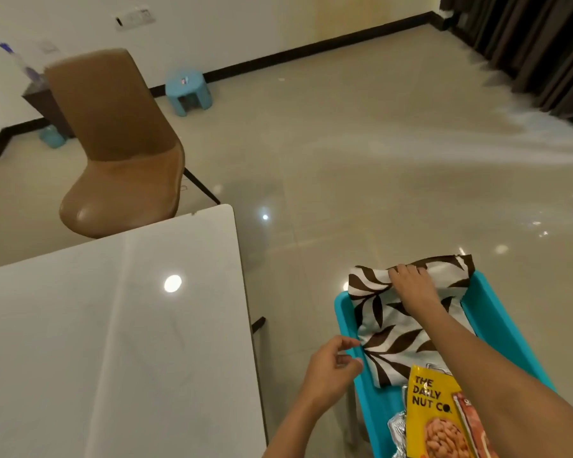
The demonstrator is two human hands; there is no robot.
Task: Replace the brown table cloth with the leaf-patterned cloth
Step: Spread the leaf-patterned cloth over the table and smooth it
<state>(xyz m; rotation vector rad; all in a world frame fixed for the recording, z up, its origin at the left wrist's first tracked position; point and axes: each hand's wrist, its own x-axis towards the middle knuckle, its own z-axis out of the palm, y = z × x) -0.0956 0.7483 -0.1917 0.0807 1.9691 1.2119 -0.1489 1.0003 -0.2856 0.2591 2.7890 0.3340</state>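
The leaf-patterned cloth (387, 322), white with dark brown leaves, lies folded in a turquoise tray (497, 312) at the lower right. My right hand (411, 282) grips the cloth's far folded edge, fingers curled over it. My left hand (331, 368) hovers at the tray's near left rim beside the cloth, fingers loosely curled, holding nothing. The white table (113, 325) on the left has a bare glossy top. No brown cloth is in view.
A yellow nut packet (434, 414) and other snack packs lie in the tray's near end. A brown chair (119, 150) stands at the table's far side. Two small blue stools (187, 90) sit by the wall. Dark curtains (526, 38) hang at the top right.
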